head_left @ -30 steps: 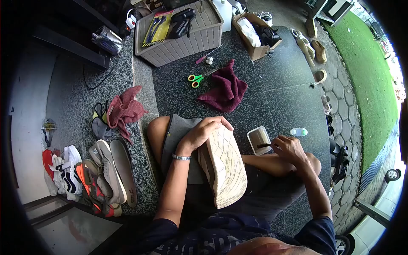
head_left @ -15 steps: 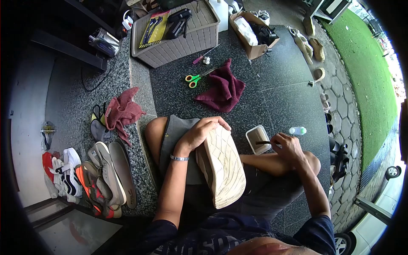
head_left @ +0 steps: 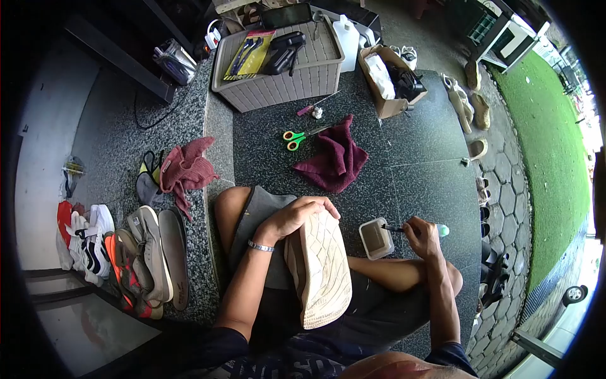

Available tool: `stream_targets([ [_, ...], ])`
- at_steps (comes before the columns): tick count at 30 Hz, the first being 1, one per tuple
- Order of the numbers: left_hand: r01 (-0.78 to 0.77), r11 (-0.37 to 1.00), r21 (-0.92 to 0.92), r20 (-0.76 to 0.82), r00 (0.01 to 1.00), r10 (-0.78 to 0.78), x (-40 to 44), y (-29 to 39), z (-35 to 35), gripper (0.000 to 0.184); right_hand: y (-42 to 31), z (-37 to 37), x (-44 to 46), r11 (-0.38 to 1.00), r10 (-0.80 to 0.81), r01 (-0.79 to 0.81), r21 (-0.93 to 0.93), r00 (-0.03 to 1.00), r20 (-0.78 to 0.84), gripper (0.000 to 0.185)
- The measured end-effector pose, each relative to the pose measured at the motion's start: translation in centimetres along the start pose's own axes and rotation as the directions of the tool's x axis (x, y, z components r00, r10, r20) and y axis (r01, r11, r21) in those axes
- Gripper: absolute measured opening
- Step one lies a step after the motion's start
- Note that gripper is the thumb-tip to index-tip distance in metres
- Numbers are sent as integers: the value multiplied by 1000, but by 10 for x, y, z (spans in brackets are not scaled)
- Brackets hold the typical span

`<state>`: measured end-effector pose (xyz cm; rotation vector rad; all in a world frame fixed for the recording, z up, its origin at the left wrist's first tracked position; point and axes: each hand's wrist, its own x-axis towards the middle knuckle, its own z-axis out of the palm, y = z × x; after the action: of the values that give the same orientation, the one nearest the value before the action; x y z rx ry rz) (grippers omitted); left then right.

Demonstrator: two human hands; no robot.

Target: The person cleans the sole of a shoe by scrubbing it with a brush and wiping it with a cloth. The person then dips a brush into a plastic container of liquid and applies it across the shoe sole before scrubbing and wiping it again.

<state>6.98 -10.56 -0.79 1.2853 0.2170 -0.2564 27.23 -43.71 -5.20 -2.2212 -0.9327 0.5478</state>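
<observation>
Bright green lawn [head_left: 554, 139] borders grey hexagonal paving [head_left: 509, 183].

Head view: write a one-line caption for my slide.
The left hand holds a pale, pattern-soled shoe while the right hand holds a dark tool at a plastic tub.

**Pale shoe [head_left: 326, 271], little tub [head_left: 379, 255]**

Left hand [head_left: 297, 218] clasps the shoe, patterned sole showing! Right hand [head_left: 421, 237] grips a dark tool [head_left: 395, 229], its tip at the tub's rim! Beyond, scissors [head_left: 294, 140] lie against a maroon cloth [head_left: 338, 155].
</observation>
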Motion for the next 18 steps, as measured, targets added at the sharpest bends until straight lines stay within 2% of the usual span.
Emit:
stream_targets([
  [6, 34, 999, -1, 1, 999, -34, 1, 4, 1, 44, 2, -1, 4, 1000, 18, -18, -1, 1000, -22, 17],
  [12, 35, 999, 15, -5, 999, -35, 2, 5, 1, 45, -1, -2, 3, 999, 9, -10, 35, 999, 41, 18],
  [15, 27, 999, 19, -16, 1000, -27, 2, 5, 2, 46, 0, -3, 4, 997, 54, -59, 46, 993, 109, 19],
  [18, 40, 999, 24, -26, 999, -39, 1, 8, 4, 46, 3, 0, 5, 992, 8, -23, 121, 992, 125, 19],
])
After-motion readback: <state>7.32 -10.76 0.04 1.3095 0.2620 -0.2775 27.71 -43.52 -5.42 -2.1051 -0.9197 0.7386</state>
